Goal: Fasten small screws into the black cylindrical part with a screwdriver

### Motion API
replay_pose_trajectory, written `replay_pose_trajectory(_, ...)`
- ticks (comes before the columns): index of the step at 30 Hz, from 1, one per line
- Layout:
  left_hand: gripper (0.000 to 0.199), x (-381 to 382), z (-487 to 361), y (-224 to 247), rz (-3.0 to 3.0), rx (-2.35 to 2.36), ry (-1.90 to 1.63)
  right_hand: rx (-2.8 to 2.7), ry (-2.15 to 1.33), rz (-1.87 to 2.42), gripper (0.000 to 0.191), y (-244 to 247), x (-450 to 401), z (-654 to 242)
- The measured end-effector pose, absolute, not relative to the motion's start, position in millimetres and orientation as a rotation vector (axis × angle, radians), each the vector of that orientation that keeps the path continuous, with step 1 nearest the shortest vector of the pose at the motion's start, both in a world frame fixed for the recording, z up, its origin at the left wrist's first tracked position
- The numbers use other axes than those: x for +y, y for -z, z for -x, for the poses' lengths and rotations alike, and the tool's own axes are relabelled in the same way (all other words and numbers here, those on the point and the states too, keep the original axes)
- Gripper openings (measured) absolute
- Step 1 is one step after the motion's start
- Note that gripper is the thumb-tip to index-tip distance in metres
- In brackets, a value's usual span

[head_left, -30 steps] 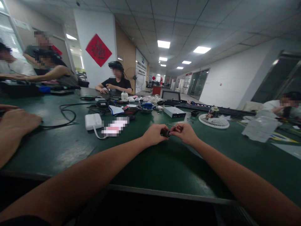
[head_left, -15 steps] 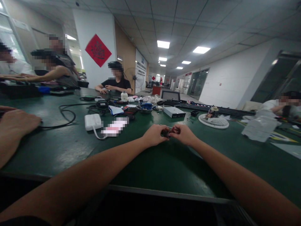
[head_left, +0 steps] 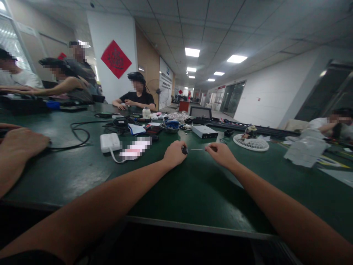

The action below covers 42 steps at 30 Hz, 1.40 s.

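Observation:
My left hand (head_left: 175, 153) is closed round a small dark round object (head_left: 185, 150) above the green table (head_left: 176, 195). A thin pale strip or rod (head_left: 197, 149) stretches from that object across to my right hand (head_left: 219, 152). The fingertips of my right hand pinch its far end. Both hands are at the middle of the view, a short gap apart, and the strip spans the gap. What the thin piece is made of is too small to tell.
Behind my hands lie a silver box-shaped device (head_left: 204, 131), a bowl (head_left: 171, 126) and a round white grille (head_left: 250, 142). To the left are a white adapter (head_left: 109, 142), black cables (head_left: 82, 138) and another person's hand (head_left: 27, 143). Clear plastic packaging (head_left: 306, 149) stands at the right.
My hands, close together before, have moved apart, the left one leftward and the right one slightly rightward. The thin strip now shows stretched between them.

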State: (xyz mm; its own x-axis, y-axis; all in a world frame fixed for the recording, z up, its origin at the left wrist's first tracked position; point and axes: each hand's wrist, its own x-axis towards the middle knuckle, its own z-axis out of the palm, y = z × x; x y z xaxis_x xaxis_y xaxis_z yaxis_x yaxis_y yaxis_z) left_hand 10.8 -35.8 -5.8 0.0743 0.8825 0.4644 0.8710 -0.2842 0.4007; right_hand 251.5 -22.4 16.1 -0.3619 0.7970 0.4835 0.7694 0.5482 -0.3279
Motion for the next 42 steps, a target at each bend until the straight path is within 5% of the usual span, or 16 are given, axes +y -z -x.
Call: replay_pose_trajectory(42, 0.030, -51, -22, 2, -2.514, 1.894, -0.597, -2.264, -0.284, 1.172, 0.045, -17, -31, -242)
